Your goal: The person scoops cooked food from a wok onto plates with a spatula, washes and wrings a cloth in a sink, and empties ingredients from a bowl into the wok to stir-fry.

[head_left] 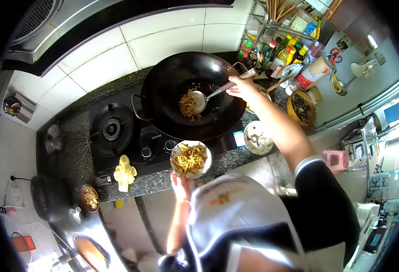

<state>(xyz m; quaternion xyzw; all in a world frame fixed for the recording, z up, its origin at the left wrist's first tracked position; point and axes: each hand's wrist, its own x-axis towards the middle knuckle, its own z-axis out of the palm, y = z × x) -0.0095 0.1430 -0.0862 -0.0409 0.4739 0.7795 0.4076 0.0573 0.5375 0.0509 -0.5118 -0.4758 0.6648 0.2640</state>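
My right hand (pixel 241 88) is closed round the handle of a metal ladle (pixel 202 100). The ladle's bowl rests inside a large black wok (pixel 163 90), against a small heap of shredded brown food (pixel 188 105). With my left hand (pixel 181 185) I hold a white bowl (pixel 210 159) by its near rim, in front of the wok. Yellow and brown shredded food (pixel 190 157) fills this bowl. The fingers under the bowl are partly hidden.
A folded yellow cloth (pixel 124 173) lies on the counter left of the bowl. The left burner (pixel 112 129) is uncovered. Right of the wok stand a patterned bowl (pixel 266 147), a yellow basin (pixel 315 109) and several sauce bottles (pixel 281 59). A brown bowl (pixel 90 198) sits far left.
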